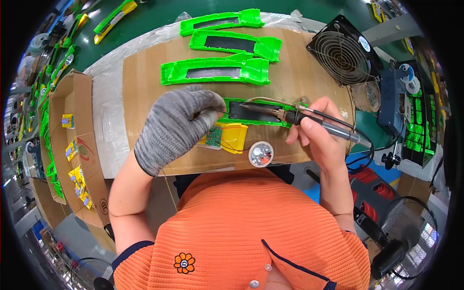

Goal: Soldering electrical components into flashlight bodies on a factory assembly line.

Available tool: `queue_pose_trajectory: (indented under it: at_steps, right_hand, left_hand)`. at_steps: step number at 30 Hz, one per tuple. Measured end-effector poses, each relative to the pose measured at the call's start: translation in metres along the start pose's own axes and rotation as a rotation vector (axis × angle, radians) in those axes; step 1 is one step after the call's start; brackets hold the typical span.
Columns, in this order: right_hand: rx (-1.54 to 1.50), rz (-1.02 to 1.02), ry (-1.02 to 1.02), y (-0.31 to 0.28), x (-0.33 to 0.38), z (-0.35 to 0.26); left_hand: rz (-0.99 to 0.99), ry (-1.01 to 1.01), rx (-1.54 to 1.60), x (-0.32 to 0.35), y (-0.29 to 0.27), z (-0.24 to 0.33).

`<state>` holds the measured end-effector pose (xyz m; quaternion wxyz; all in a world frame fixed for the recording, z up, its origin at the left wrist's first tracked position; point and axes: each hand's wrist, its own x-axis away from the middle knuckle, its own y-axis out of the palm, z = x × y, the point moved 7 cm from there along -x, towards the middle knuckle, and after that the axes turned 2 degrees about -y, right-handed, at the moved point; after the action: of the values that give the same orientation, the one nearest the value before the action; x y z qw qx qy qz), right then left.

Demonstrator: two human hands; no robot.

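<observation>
My right hand (321, 128) grips a soldering iron (333, 129) with a thin metal solder-feed tube along its top. The iron points left, its tip over the dark panel of a green plastic housing (285, 121). My left hand (183, 121), in a grey knitted glove, is closed in a pinch at the housing's left end, on what looks like a thin wire; the fingers partly hide it. Just below lie a small green circuit board (213, 137) with thin wires and a yellow-wrapped pack (235, 137). A round silver reflector cup (261, 154) sits near the table's front edge.
Three more green housings (215, 71) lie farther back on the brown work board (140, 96). A black fan (340, 50), a tape roll (366, 95) and a blue soldering station (391, 101) stand right. A cardboard box (82, 140) with yellow packs is left.
</observation>
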<state>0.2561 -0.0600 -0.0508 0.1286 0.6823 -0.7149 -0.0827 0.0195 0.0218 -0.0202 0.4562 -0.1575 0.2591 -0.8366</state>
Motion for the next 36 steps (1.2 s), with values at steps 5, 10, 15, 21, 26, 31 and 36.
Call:
queue_pose_trajectory:
  at_steps: [5, 10, 15, 21, 26, 31, 36]
  right_hand:
    - [-0.013, -0.008, 0.100, -0.002, -0.001, 0.002]
    - [0.042, -0.019, 0.167, 0.005, -0.004, 0.001]
    - [0.087, -0.036, 0.211, 0.006, -0.005, 0.002]
    - [0.116, -0.023, 0.231, 0.008, -0.007, 0.002]
    - [0.128, -0.018, 0.243, 0.009, -0.008, 0.002]
    - [0.158, -0.020, 0.248, 0.010, -0.007, 0.001]
    - [0.094, -0.022, 0.214, 0.008, -0.007, 0.003]
  left_hand:
    - [-0.210, 0.134, -0.246, -0.021, 0.011, 0.011]
    - [-0.239, 0.163, -0.392, -0.028, 0.014, 0.015]
    - [-0.327, 0.103, -0.502, -0.033, 0.020, 0.015]
    - [-0.371, 0.074, -0.590, -0.035, 0.022, 0.017]
    - [-0.397, 0.052, -0.636, -0.037, 0.025, 0.018]
    - [-0.358, 0.028, -0.584, -0.035, 0.022, 0.016]
    - [-0.350, 0.009, -0.553, -0.035, 0.022, 0.016]
